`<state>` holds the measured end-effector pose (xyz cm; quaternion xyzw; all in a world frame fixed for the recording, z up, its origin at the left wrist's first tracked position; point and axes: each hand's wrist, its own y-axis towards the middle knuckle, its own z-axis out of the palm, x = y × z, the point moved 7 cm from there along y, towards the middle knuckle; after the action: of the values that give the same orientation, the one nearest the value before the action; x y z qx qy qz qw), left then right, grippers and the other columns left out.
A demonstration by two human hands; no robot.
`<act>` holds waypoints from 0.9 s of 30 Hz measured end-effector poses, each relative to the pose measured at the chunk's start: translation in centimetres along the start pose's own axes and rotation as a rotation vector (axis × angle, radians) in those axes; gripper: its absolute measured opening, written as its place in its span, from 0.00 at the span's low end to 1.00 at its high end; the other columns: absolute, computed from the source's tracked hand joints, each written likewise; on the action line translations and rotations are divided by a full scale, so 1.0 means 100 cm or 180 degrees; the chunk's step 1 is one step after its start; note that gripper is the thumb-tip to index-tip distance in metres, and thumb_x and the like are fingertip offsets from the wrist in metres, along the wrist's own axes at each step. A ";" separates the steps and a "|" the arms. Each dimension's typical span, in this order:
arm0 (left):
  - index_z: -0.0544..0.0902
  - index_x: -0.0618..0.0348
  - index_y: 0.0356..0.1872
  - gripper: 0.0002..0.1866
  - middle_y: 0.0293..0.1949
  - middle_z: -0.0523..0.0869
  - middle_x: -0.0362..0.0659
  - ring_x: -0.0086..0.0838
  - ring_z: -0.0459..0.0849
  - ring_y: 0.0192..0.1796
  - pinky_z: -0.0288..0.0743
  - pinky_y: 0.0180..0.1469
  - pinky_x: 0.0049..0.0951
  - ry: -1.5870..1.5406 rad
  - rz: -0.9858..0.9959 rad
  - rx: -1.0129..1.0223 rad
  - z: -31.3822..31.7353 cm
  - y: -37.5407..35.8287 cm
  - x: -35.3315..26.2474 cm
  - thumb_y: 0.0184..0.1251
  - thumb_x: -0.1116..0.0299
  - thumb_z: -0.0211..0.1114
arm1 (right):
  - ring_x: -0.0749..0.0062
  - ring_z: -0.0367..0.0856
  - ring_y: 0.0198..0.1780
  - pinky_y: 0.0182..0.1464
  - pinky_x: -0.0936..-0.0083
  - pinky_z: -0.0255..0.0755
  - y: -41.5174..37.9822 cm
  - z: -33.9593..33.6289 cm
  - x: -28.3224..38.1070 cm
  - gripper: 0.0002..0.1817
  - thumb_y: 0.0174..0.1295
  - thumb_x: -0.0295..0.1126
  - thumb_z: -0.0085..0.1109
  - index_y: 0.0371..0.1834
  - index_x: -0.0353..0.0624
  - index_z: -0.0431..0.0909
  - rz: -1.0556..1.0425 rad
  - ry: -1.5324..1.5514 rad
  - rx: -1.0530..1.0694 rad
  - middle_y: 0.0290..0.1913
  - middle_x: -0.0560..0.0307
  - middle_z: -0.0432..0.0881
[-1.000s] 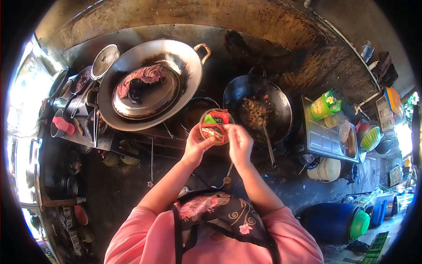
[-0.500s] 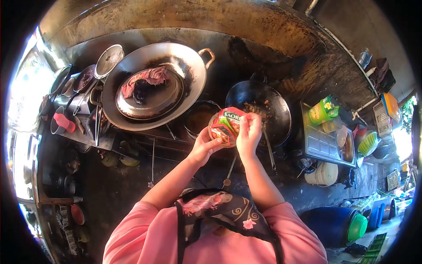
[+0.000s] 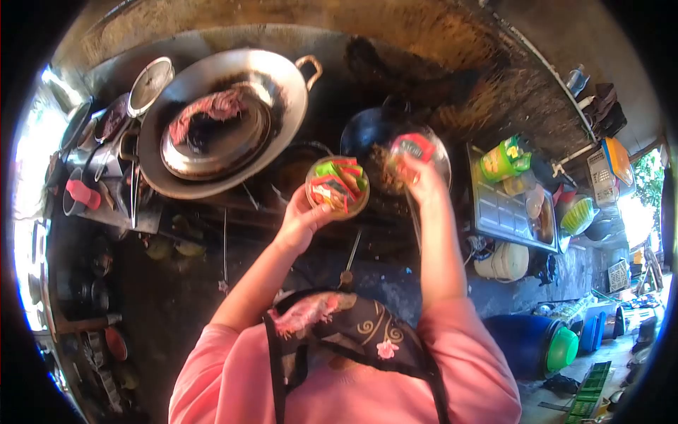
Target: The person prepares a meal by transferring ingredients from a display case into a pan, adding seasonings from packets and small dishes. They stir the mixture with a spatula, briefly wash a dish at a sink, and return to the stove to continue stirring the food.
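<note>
My left hand (image 3: 304, 220) grips a round clear container (image 3: 359, 205) from its lower left side. Inside it are several red and green packets (image 3: 336, 182). Farther right, my right hand (image 3: 426, 182) holds a red sachet (image 3: 412, 150) over the dark wok (image 3: 361, 136). The hand and sachet are slightly blurred. Brown food (image 3: 385, 169) lies in the wok, and part of the wok is hidden behind my right hand. A long handle slants out from the wok's near side, beside my right forearm.
A large metal pan (image 3: 284, 113) with a pink cloth (image 3: 212, 109) stands left of the wok. Strainers (image 3: 150, 86) and a pink cup (image 3: 83, 195) are farther left. At the right are a metal tray-like surface (image 3: 494, 215), a green pouch (image 3: 504, 161) and a white bucket (image 3: 503, 262).
My hands have moved apart. The red sachet has left the container with my right hand and is now over the wok. The whole view has shifted a little.
</note>
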<state>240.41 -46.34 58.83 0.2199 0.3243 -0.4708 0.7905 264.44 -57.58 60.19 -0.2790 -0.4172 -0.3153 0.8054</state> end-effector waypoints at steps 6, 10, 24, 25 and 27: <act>0.62 0.63 0.61 0.34 0.56 0.74 0.50 0.39 0.75 0.58 0.71 0.60 0.42 0.0173 0.0199 -0.0223 -0.007 -0.027 -0.014 0.55 0.67 0.68 | 0.59 0.83 0.43 0.43 0.65 0.77 0.121 -0.110 -0.013 0.12 0.54 0.25 0.59 0.43 0.37 0.78 0.0018 -0.4354 -0.0632 0.43 0.47 0.82; 0.63 0.64 0.61 0.34 0.55 0.74 0.49 0.36 0.75 0.58 0.72 0.59 0.39 0.0109 0.0235 -0.0481 -0.011 -0.047 -0.017 0.53 0.70 0.69 | 0.52 0.77 0.54 0.53 0.60 0.72 0.138 -0.102 -0.013 0.19 0.52 0.41 0.60 0.43 0.40 0.80 0.0242 -0.6224 -0.0775 0.50 0.44 0.79; 0.64 0.65 0.60 0.34 0.54 0.75 0.49 0.35 0.77 0.56 0.71 0.60 0.39 0.0266 0.0580 -0.0924 -0.012 -0.087 -0.029 0.52 0.68 0.69 | 0.50 0.81 0.45 0.46 0.60 0.74 0.154 -0.118 0.014 0.14 0.56 0.34 0.56 0.42 0.38 0.78 -0.1350 -0.5700 -0.1181 0.41 0.42 0.82; 0.64 0.65 0.59 0.34 0.54 0.75 0.49 0.35 0.77 0.55 0.71 0.59 0.38 0.0278 0.0582 -0.0855 -0.012 -0.085 -0.027 0.51 0.67 0.69 | 0.52 0.81 0.43 0.45 0.62 0.75 0.151 -0.113 0.019 0.14 0.56 0.34 0.57 0.42 0.38 0.78 -0.1639 -0.5215 -0.1496 0.40 0.43 0.82; 0.64 0.66 0.59 0.34 0.53 0.76 0.49 0.34 0.77 0.55 0.71 0.59 0.36 0.0335 0.0630 -0.0829 -0.018 -0.086 -0.024 0.51 0.67 0.68 | 0.63 0.82 0.41 0.43 0.70 0.75 0.133 -0.111 0.005 0.12 0.58 0.30 0.58 0.44 0.38 0.78 -0.0865 -0.2230 -0.0970 0.39 0.50 0.83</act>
<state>231.37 -47.68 58.97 0.1708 0.4002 -0.3325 0.8367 280.02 -57.00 52.66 -0.4282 -0.6479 -0.3630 0.5149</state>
